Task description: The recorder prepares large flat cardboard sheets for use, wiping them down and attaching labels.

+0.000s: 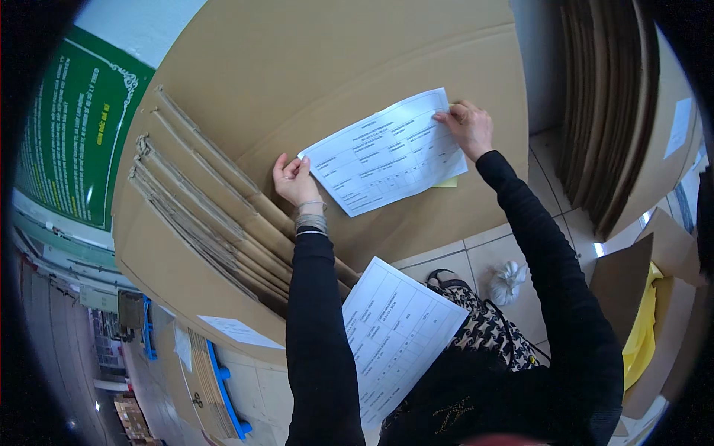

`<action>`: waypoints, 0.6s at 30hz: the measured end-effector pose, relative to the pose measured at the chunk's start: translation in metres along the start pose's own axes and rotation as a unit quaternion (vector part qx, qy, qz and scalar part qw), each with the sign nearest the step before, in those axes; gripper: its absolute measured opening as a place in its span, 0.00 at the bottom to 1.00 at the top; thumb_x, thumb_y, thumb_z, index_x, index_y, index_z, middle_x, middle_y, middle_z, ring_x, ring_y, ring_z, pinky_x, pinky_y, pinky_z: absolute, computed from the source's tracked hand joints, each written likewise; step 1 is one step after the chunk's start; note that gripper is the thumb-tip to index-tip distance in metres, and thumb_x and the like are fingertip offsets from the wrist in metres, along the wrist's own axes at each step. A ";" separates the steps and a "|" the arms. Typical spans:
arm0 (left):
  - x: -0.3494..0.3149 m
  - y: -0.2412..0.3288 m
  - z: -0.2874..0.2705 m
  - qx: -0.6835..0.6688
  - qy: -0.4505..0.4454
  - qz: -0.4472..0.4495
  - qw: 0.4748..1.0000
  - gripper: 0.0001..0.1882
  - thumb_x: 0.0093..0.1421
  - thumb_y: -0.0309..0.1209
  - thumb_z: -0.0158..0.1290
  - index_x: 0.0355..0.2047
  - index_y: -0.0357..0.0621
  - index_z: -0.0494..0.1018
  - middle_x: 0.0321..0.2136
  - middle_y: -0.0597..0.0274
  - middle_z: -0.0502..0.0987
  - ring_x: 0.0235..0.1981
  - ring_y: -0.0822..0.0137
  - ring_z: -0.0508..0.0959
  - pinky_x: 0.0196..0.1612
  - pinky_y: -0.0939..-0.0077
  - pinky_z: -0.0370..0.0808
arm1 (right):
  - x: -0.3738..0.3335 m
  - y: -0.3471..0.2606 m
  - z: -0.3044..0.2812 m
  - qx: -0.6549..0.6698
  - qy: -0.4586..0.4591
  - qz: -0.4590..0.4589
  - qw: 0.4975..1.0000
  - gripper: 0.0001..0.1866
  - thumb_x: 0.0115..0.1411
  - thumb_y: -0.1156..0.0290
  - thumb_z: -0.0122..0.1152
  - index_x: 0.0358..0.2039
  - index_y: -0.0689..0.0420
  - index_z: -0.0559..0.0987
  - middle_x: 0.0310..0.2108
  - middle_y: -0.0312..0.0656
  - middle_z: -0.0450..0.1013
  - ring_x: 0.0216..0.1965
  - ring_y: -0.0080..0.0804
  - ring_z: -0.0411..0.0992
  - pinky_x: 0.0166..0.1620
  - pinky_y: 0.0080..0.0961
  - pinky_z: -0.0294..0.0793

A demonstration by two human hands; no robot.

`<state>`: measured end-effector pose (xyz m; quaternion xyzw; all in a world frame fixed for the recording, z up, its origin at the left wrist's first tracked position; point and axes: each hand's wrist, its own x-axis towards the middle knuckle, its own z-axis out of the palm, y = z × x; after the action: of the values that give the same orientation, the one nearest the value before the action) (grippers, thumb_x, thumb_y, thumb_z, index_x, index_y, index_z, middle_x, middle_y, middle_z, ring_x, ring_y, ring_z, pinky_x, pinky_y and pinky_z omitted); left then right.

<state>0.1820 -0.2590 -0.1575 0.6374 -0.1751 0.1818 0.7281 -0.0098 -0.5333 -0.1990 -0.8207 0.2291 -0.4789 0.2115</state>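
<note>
A white printed sheet of paper is stretched between my two hands in front of a large brown cardboard sheet. My left hand pinches its left edge near the upper corner. At the right edge, my right hand grips the paper between thumb and fingers. A bit of yellow paper shows behind its lower right edge. Another printed sheet lies against my body, below my hands. My left forearm covers part of that second sheet's left side.
Folded cardboard sheets stand stacked at my left, and another cardboard stack is at the right. An opened box holds yellow material. A tied whitish plastic bag lies on the tiled floor. A green sign hangs at far left.
</note>
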 end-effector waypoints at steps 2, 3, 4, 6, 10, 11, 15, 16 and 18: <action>0.000 -0.004 0.002 0.017 0.005 0.010 1.000 0.27 0.46 0.13 0.59 0.47 0.37 0.66 0.27 0.62 0.75 0.28 0.74 0.72 0.34 0.82 0.71 | 0.000 0.003 -0.001 0.001 0.044 -0.030 0.999 0.18 0.50 0.51 0.63 0.21 0.55 0.78 0.25 0.35 0.73 0.24 0.36 0.72 0.29 0.30 0.69; -0.001 -0.005 0.004 0.009 0.004 0.020 1.000 0.27 0.46 0.13 0.59 0.47 0.37 0.66 0.27 0.62 0.75 0.28 0.74 0.72 0.35 0.82 0.71 | 0.000 0.002 -0.003 0.009 0.041 -0.034 0.999 0.18 0.50 0.51 0.63 0.21 0.55 0.78 0.25 0.35 0.73 0.24 0.36 0.72 0.29 0.30 0.69; -0.003 -0.005 0.005 -0.005 0.007 0.018 1.000 0.27 0.45 0.13 0.59 0.47 0.37 0.66 0.27 0.62 0.75 0.28 0.74 0.73 0.35 0.82 0.71 | 0.000 0.001 -0.007 0.006 0.027 -0.014 1.000 0.18 0.50 0.51 0.63 0.21 0.55 0.79 0.25 0.35 0.73 0.23 0.36 0.72 0.29 0.31 0.70; -0.003 -0.005 0.004 0.001 0.001 0.019 1.000 0.27 0.45 0.14 0.60 0.47 0.37 0.67 0.26 0.62 0.76 0.26 0.75 0.72 0.33 0.83 0.71 | 0.001 0.001 -0.008 0.007 0.010 0.003 1.000 0.18 0.50 0.51 0.63 0.22 0.55 0.79 0.24 0.35 0.73 0.23 0.36 0.72 0.28 0.31 0.70; -0.004 -0.004 0.003 0.014 -0.002 0.025 1.000 0.28 0.44 0.15 0.62 0.46 0.36 0.67 0.25 0.63 0.76 0.25 0.77 0.71 0.31 0.84 0.70 | 0.002 0.002 -0.006 0.010 0.018 0.010 1.000 0.18 0.51 0.52 0.63 0.22 0.56 0.79 0.24 0.37 0.72 0.23 0.37 0.72 0.27 0.31 0.70; -0.004 -0.003 0.003 0.011 -0.006 0.029 1.000 0.28 0.44 0.15 0.62 0.46 0.36 0.67 0.25 0.63 0.76 0.25 0.77 0.71 0.31 0.84 0.70 | 0.002 0.002 -0.007 0.009 0.018 0.012 1.000 0.19 0.51 0.52 0.63 0.21 0.57 0.79 0.24 0.38 0.72 0.23 0.38 0.72 0.27 0.31 0.71; -0.007 -0.002 0.006 0.015 -0.010 0.026 1.000 0.28 0.43 0.15 0.63 0.46 0.36 0.67 0.24 0.63 0.76 0.24 0.77 0.72 0.30 0.84 0.70 | 0.002 0.004 -0.010 0.053 0.032 0.009 0.998 0.17 0.50 0.56 0.66 0.22 0.59 0.79 0.23 0.39 0.71 0.22 0.36 0.72 0.26 0.30 0.70; -0.008 -0.002 0.006 0.022 -0.010 0.028 0.999 0.28 0.42 0.16 0.63 0.45 0.36 0.67 0.23 0.63 0.77 0.24 0.77 0.72 0.30 0.84 0.71 | 0.002 0.004 -0.010 0.046 0.030 0.012 0.998 0.16 0.49 0.58 0.67 0.23 0.60 0.79 0.22 0.40 0.71 0.21 0.36 0.72 0.26 0.29 0.69; -0.008 -0.002 0.005 0.040 -0.012 0.036 0.998 0.28 0.42 0.16 0.63 0.45 0.36 0.67 0.23 0.63 0.77 0.23 0.77 0.72 0.29 0.84 0.70 | 0.002 0.003 -0.010 0.044 0.027 0.012 0.999 0.16 0.49 0.58 0.66 0.23 0.60 0.79 0.22 0.40 0.71 0.21 0.36 0.71 0.26 0.29 0.70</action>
<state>0.1754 -0.2643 -0.1623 0.6615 -0.1994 0.2072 0.6926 -0.0185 -0.5387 -0.1947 -0.7946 0.2230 -0.5077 0.2472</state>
